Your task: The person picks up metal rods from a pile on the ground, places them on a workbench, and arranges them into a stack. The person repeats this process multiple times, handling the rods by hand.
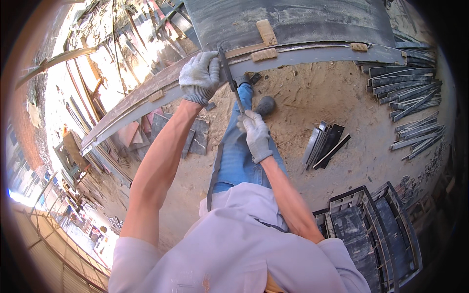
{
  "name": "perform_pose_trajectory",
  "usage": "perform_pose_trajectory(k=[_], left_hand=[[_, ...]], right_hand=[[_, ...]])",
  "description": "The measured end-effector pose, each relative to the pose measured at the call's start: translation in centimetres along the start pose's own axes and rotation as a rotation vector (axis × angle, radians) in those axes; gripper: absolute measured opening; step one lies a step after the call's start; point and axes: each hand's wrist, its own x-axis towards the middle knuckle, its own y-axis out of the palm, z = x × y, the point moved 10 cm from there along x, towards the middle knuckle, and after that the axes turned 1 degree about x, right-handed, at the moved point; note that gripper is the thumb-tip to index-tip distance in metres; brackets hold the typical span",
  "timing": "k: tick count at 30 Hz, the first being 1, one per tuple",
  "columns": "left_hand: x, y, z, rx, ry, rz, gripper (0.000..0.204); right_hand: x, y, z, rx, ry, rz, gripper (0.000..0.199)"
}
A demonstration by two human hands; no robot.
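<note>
Piles of dark strips [405,88] at far right; black-framed panels [352,229] below; grey slabs [198,136] on sandy ground [317,97]

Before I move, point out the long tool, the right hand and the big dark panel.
Long tool [227,69]: head view, on its dark upper part.
Right hand [257,136]: head view, on its middle.
Big dark panel [322,22]: head view, on its bare face.

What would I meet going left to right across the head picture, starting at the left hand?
White-gloved left hand, long dark metal tool, white-gloved right hand, small bundle of flat grey and black strips, big pile of long dark grey strips.
</note>
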Motion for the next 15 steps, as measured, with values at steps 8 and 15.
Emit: perform_pose_trajectory(k=[8, 15], left_hand=[[-0.1, 0.1, -0.1, 0.014, 0.002, -0.012, 0.020], [-0.1, 0.5, 0.0, -0.007, -0.026, 0.034, 0.021]], right_hand=[[1.9, 4.1, -3.0, 0.519, 0.488, -0.017, 0.039], [0.8, 1.4, -1.5, 0.427, 0.370, -0.017, 0.053]])
